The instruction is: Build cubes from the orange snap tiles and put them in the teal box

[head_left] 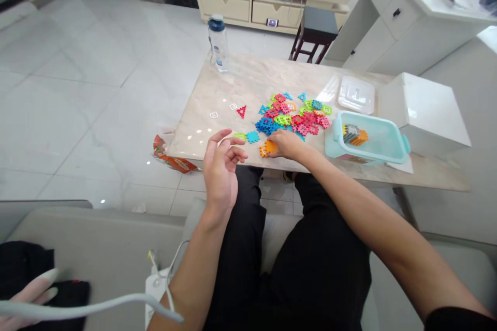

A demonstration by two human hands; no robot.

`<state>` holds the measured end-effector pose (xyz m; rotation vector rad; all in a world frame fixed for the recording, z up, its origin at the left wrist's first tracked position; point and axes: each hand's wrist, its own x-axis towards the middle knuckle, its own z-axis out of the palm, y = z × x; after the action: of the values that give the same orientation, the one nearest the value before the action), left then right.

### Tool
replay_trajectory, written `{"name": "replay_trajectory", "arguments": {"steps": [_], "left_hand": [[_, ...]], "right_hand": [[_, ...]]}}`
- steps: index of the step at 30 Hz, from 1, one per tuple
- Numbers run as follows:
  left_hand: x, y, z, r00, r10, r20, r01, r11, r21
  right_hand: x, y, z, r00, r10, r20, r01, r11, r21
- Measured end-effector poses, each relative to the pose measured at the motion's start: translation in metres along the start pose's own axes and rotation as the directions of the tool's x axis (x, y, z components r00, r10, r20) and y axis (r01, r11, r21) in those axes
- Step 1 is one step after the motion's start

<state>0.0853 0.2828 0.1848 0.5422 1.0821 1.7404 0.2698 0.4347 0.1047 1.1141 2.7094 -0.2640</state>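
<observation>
My right hand [285, 145] rests at the near side of a heap of interlocking plastic building pieces [291, 116] in red, blue, green and pink. Its fingertips grip an orange piece [268, 148] on the marble table [202, 88]. My left hand [221, 165] is raised just off the table's near edge, fingers apart and holding nothing. To the right stands a teal plastic box [382, 139] holding a stack of orange and grey pieces [355, 135]. A red triangular piece [241, 111] lies left of the heap.
A clear lid [356, 94] and a white box [423, 114] sit at the table's right. A water bottle [218, 44] stands at the far edge. A snack wrapper [173, 155] lies on the floor. A stool [314, 31] and cabinet [272, 5] stand beyond.
</observation>
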Motion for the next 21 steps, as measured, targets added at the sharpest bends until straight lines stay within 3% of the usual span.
{"name": "replay_trajectory", "arguments": {"steps": [7, 21], "left_hand": [[0.007, 0.007, -0.015, 0.999, -0.037, -0.011, 0.037, 0.999, 0.003], [0.016, 0.016, -0.032, 0.997, -0.065, -0.049, 0.063, 0.997, -0.05]], "right_hand": [[0.015, -0.002, 0.008, 0.997, -0.017, 0.074, 0.021, 0.998, -0.051], [0.019, 0.005, 0.02, 0.993, -0.056, 0.1, 0.064, 0.995, -0.073]]}}
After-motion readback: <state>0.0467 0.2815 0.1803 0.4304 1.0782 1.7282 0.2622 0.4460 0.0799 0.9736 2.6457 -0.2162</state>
